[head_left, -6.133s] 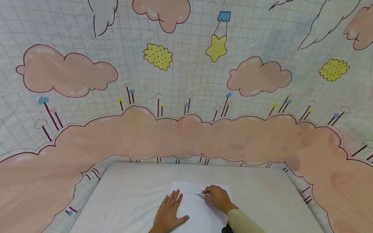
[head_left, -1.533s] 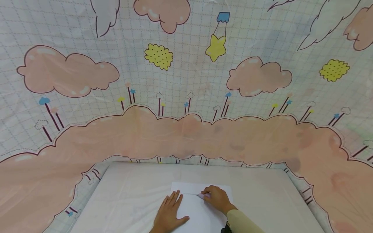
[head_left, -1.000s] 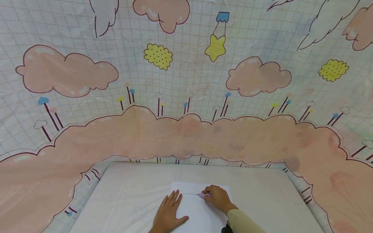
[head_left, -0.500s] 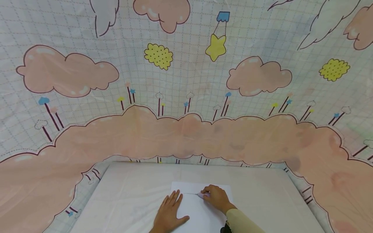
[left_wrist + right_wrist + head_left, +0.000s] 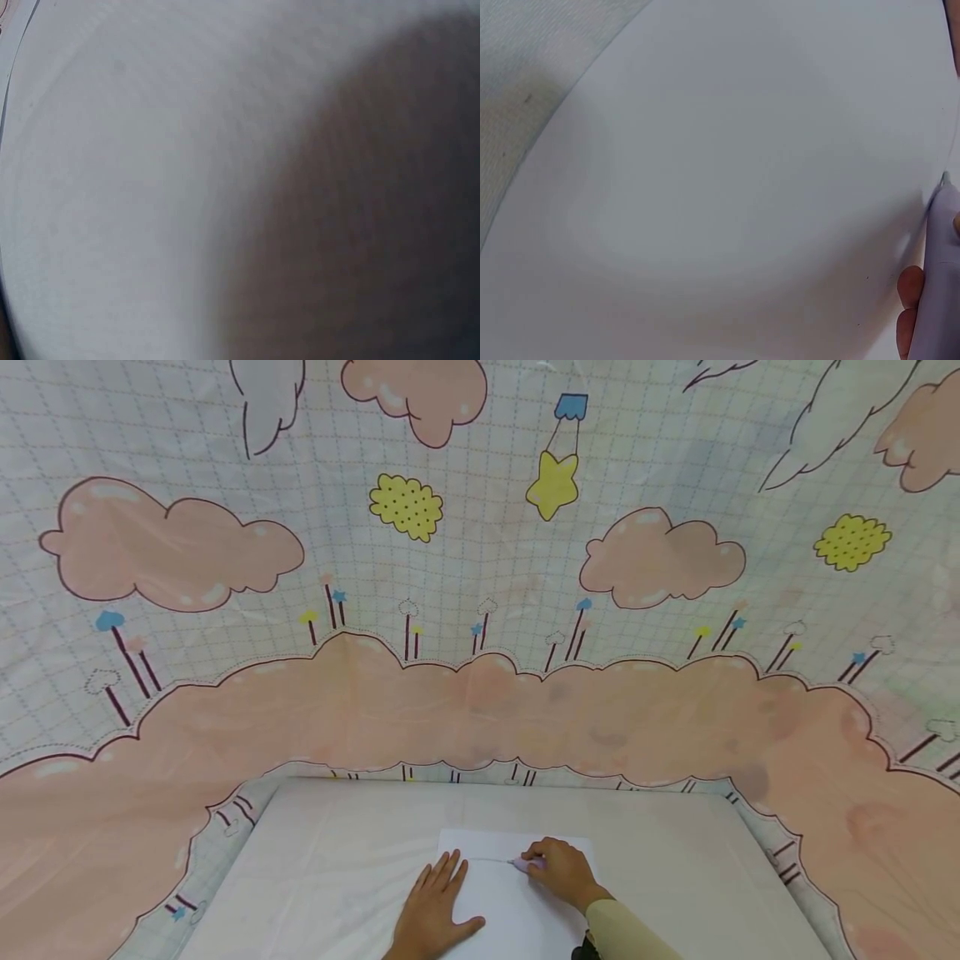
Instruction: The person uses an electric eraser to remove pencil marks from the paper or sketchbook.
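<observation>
A sheet of white paper (image 5: 517,906) lies on the pale cloth. My left hand (image 5: 435,906) rests flat across its left edge, fingers spread and thumb out to the right. Near the top of the sheet, my right hand (image 5: 562,868) grips a thick lavender pen (image 5: 525,864) with a thin metal tip. That tip meets the paper at the right end of a thin line (image 5: 487,860); whether it is drawn or cut, I cannot tell. In the right wrist view, curled fingers (image 5: 909,289) hold the pen's body (image 5: 939,277). A large blurred brown shape (image 5: 367,225) fills much of the left wrist view.
White cloth (image 5: 337,835) covers the table around the paper. Behind it rises a backdrop (image 5: 450,710) printed with clouds and stars. A beige sleeve (image 5: 626,927) covers the right forearm, with a small black object (image 5: 583,947) beside it.
The pen tip shifts slightly left and right along the line; it now sits a little further right than half a second ago. My left hand stays in place on the paper.
</observation>
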